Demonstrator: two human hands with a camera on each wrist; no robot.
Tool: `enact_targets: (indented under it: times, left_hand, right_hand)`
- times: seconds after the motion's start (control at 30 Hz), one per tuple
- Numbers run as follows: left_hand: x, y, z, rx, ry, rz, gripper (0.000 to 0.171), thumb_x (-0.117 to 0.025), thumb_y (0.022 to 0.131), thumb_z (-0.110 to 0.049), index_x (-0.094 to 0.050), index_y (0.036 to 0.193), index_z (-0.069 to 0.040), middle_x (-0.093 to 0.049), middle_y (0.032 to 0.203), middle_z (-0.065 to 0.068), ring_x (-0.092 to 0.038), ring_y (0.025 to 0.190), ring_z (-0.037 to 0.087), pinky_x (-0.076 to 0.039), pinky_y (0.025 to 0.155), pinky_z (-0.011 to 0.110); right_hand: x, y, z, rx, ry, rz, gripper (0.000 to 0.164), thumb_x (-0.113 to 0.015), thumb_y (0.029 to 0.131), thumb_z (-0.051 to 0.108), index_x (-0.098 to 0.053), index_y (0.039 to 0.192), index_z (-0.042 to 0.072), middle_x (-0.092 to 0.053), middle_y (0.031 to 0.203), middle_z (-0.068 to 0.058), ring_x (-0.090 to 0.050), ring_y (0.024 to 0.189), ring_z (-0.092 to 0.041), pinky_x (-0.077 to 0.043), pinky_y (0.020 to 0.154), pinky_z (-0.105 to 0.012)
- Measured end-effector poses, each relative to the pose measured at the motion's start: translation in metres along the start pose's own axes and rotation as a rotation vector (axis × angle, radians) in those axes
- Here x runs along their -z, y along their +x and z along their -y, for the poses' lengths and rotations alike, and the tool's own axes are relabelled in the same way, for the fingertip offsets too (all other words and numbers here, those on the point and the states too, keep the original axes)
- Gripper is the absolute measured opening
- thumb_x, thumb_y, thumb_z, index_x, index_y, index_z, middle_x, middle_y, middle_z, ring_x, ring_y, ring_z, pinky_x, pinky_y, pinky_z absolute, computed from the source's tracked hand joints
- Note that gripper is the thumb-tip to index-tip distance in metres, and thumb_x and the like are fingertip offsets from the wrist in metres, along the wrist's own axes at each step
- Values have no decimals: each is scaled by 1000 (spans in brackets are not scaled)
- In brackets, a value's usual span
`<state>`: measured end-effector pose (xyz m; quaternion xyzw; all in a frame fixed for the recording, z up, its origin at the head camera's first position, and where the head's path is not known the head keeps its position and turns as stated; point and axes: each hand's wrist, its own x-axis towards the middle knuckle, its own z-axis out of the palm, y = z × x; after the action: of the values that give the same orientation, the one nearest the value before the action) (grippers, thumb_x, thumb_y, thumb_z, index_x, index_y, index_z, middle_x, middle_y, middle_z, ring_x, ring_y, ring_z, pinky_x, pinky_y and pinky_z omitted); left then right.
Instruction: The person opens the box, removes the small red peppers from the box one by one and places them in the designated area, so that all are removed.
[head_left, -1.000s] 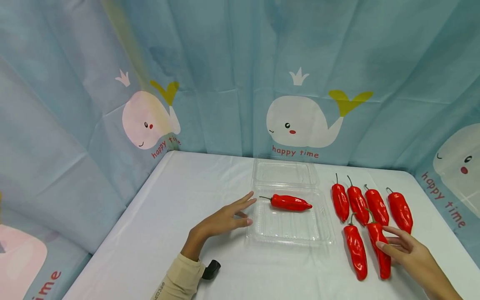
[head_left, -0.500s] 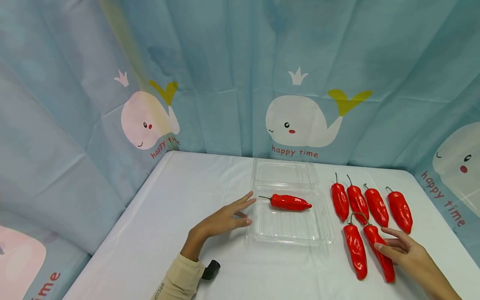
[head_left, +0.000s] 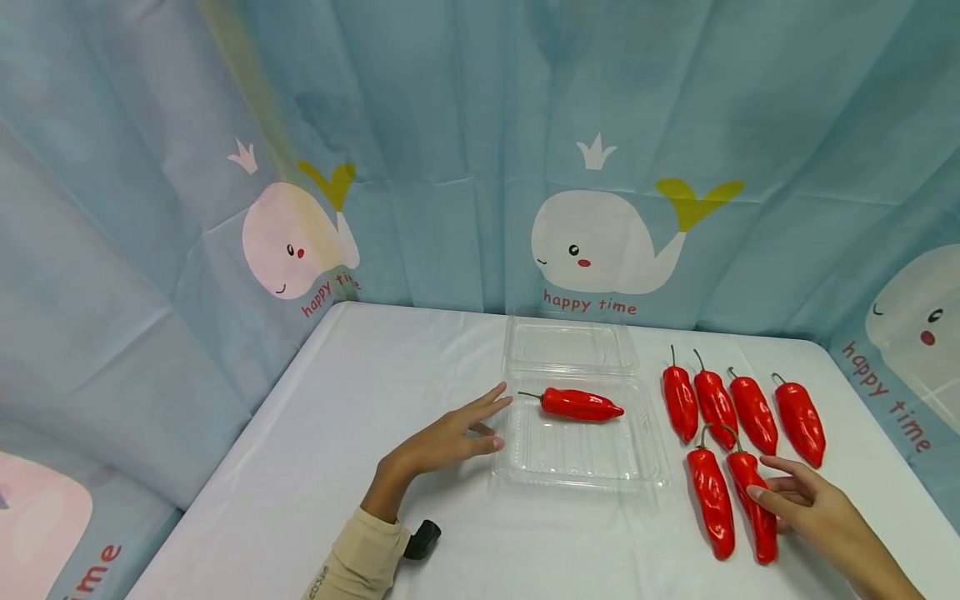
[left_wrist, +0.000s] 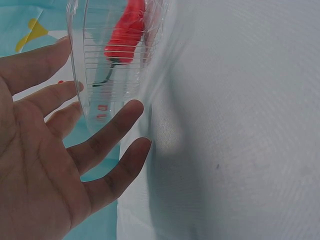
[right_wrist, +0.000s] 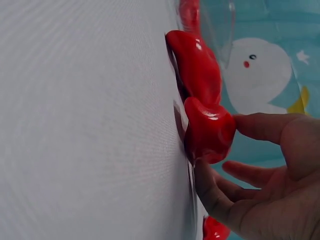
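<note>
An open clear plastic box (head_left: 577, 462) lies on the table with one red chili pepper (head_left: 577, 405) in its tray, the stem pointing left. My left hand (head_left: 450, 437) is at the box's left edge, fingers spread and holding nothing; in the left wrist view its fingertips (left_wrist: 134, 107) are close to the box wall. At the right, my right hand (head_left: 813, 504) pinches a red chili pepper (head_left: 752, 504) between thumb and fingers. That pepper (right_wrist: 210, 130) looks low on or just over the cloth in the right wrist view. Another pepper (head_left: 711, 502) lies just left of it.
Several more red peppers (head_left: 752, 414) lie in a row behind, stems pointing away. The box's lid (head_left: 570, 346) lies folded back toward the curtain (head_left: 450, 150). A black wrist strap piece (head_left: 422, 540) sits at the left sleeve. White cloth covers the table (head_left: 390, 367).
The pepper at my right hand has shifted slightly toward me, its lower end swinging right and then back left. The left hand and the box have stayed put.
</note>
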<state>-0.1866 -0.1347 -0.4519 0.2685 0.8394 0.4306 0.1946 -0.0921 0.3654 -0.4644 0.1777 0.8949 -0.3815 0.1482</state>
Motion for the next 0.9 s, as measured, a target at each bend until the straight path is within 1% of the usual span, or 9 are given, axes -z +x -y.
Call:
enact_targets:
  times: [0.2,0.37,0.5,0.6,0.73,0.8,0.9]
  left_hand:
    - [0,1,1,4,0,1,71,-62,106,-34,-32,169,-21,-14,179,-6,-62,133,25,-45,113,61]
    - [0,1,1,1,2,-1,71,-62,106,-34,-32,168,-20,-14,179,-5,-62,132,25,-44,113,61]
    - [0,1,1,1,-3,0,71,-62,106,-35,-32,168,-20,-14,179,-4,-62,132,26,-44,113,62]
    - [-1,1,1,-2,-9,3,71,-62,106,-36,-32,168,-19,-14,179,-3,-62,133,27,-45,113,62]
    - [0,1,1,-5,-12,5,71,-62,106,-35,-32,168,-19,-14,179,-3,-61,133,28,-45,113,61]
    - [0,1,1,-5,-14,5,71,-62,106,-35,-32,168,-19,-14,179,-3,-61,133,28,-45,113,61]
    - [0,1,1,-6,-15,6,71,-62,106,-35,-32,168,-19,-14,179,-3,-61,133,28,-45,113,61]
  right_hand:
    - [0,0,0,-4,-8,1,102,-72,96,57,-26,158,-9,-60,130,-39,-71,90,-18,-65,79,-39]
    - [2,-1,1,5,-22,-5,103,-71,96,59,-26,158,-10,-58,134,-40,-73,94,-22,-65,80,-42]
    - [4,-2,4,13,-39,-24,100,-70,97,57,-27,158,-9,-55,137,-41,-72,97,-26,-65,80,-42]
    - [5,-3,6,26,-42,-47,96,-69,99,54,-29,159,-9,-53,139,-42,-71,102,-34,-65,81,-44]
    - [7,-4,10,58,-55,-83,92,-66,102,52,-28,159,-9,-49,144,-43,-64,116,-51,-64,84,-48]
    - [9,-5,13,71,-60,-97,91,-64,102,53,-28,160,-9,-46,147,-43,-59,123,-56,-64,85,-49]
    - [9,-6,17,76,-55,-106,93,-63,102,55,-27,161,-7,-43,150,-44,-53,128,-59,-63,85,-52]
